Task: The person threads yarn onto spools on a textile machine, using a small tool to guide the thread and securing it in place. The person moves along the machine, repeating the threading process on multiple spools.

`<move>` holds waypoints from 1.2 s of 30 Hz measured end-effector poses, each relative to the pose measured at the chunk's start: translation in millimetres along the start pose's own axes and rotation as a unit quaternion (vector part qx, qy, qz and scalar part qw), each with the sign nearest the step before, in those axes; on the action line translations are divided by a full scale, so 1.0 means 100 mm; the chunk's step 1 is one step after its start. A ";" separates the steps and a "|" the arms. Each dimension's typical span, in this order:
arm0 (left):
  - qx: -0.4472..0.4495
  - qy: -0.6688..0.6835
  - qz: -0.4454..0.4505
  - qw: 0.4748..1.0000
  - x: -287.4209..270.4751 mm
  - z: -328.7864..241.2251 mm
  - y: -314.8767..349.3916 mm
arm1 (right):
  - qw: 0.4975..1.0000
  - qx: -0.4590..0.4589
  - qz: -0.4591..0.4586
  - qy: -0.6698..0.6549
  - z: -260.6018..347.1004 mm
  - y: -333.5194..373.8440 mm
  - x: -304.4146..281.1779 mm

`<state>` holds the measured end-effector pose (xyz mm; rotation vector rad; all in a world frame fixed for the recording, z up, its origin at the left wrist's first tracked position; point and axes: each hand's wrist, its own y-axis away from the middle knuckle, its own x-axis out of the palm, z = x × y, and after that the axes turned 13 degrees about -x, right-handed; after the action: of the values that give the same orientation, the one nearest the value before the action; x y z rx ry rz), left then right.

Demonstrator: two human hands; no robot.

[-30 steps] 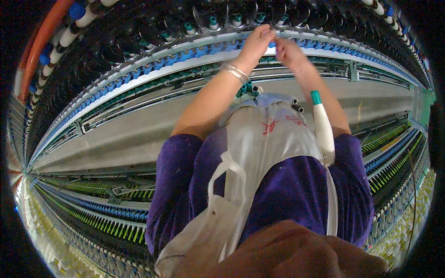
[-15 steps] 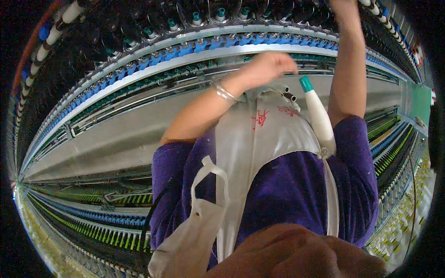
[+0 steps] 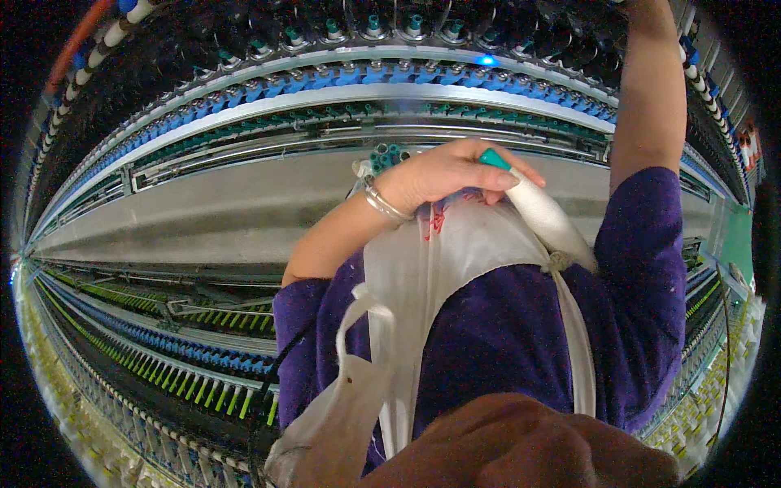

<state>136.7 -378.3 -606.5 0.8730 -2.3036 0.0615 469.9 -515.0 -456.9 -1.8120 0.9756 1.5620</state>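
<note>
My left hand (image 3: 455, 172), with bracelets at the wrist, is closed over the green upper end of a yarn bobbin (image 3: 547, 213). White yarn is wound on this bobbin, which leans at the right side of the white apron (image 3: 476, 244) on my chest. Further green tubes (image 3: 389, 154) stick up beside my left wrist, their open ends showing. My right arm (image 3: 651, 98) stretches up to the top edge, where the right hand is almost wholly cut off and its fingers do not show.
Across the far side runs a spinning machine with a row of green-tipped spindles (image 3: 374, 28) and a band of blue parts (image 3: 358, 77). A grey floor strip (image 3: 203, 211) lies below it. Behind me, another machine carries yellow-green tubes (image 3: 187, 386).
My left hand has come down and right onto the bobbin's green end. The bobbin now leans more to the left. My right arm has shifted right and further up out of view.
</note>
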 end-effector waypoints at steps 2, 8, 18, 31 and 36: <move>-0.034 -0.025 -0.021 0.999 -0.05 0.02 0.16 | 0.998 0.010 -0.012 -0.061 0.05 0.21 -0.11; 0.015 0.021 -0.058 0.998 -0.33 0.06 1.02 | 0.928 0.102 -0.264 -0.243 0.86 0.88 -0.49; 0.073 0.063 -0.190 0.977 -1.09 0.35 4.28 | 0.834 -0.423 -0.180 -0.305 4.74 0.32 -0.27; 0.158 0.062 -0.275 0.946 -2.58 0.27 8.20 | 0.611 -0.745 0.238 -0.120 10.65 -1.28 0.02; 0.178 0.079 -0.428 0.883 -2.85 -0.06 10.19 | 0.498 -0.768 0.206 -0.347 13.68 -1.28 -0.30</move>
<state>-317.9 577.1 -589.2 1.9229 -1.5954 0.1635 -227.3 650.1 -669.6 -1.1410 -0.9382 3.6194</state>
